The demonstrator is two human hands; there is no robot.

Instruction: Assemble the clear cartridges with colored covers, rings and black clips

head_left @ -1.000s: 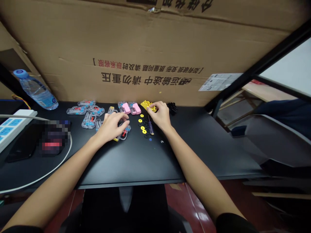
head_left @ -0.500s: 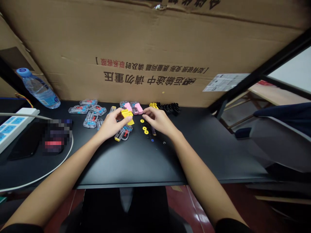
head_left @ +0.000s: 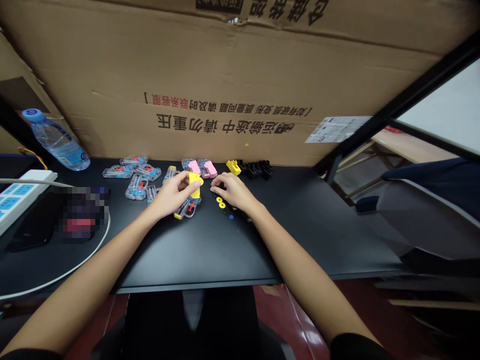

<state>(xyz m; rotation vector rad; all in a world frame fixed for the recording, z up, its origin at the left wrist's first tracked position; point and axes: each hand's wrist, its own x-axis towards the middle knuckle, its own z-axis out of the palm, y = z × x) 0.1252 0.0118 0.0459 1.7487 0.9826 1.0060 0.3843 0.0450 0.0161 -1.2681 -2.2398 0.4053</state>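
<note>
My left hand [head_left: 173, 194] is closed around a yellow plastic piece [head_left: 195, 186], held upright between thumb and fingers. Just below that hand lies a clear toy-like case [head_left: 190, 208] with red and blue parts inside and a yellow end. My right hand [head_left: 236, 192] is low over the table with thumb and fingers drawn together; anything between the fingertips is too small to make out. Two yellow discs [head_left: 222, 205] with centre holes lie just under it, beside small dark rings and a blue dot-like piece [head_left: 231, 217].
Several similar clear cases [head_left: 137, 187] lie to the left, and two with pink parts [head_left: 208, 169] behind my hands. Yellow [head_left: 233, 167] and black pieces [head_left: 258, 169] line the cardboard [head_left: 225, 145]. A water bottle [head_left: 60, 142], power strip [head_left: 24, 195] and white cable [head_left: 107, 235] are left.
My right hand has moved left and down to the discs, and the nearest one no longer shows. My left hand has turned the yellow piece more upright. The whole view has shifted slightly.
</note>
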